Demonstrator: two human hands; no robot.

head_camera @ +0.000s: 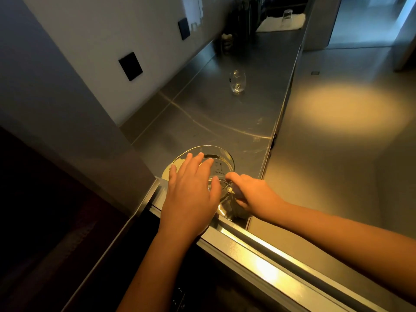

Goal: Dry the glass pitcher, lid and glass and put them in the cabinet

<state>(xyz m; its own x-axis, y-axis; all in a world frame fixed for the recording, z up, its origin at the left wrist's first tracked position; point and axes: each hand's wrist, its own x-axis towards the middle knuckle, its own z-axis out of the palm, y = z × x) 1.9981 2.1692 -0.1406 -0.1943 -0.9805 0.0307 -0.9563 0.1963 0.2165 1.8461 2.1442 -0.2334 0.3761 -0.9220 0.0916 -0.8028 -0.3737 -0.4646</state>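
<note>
The glass pitcher (pixel 221 164) stands at the near corner of the bench (pixel 213 118), close to both the front edge and the side drop to the floor, so the main risk is a slip. Wet, smooth glass on polished steel slides easily, and a nudge could send it over that edge. The left hand (pixel 191 194) lies across the pitcher's mouth and wall with its fingers straight and spread, steadying but not gripping. The right hand (pixel 252 194) is curled tight around what appears to be the handle, so the hold probably depends on that one grip. A knock of the rim against the steel could also chip it. The pitcher is clear and thin-walled, with a wide round mouth and printed measuring marks. A pale round disc (pixel 167 174) shows under its left side, and I cannot tell whether it is the lid. The bench is brushed metal, glossy and faintly scratched. A rounded, stemless glass (pixel 237 82) stands upright further along, well apart.
</note>
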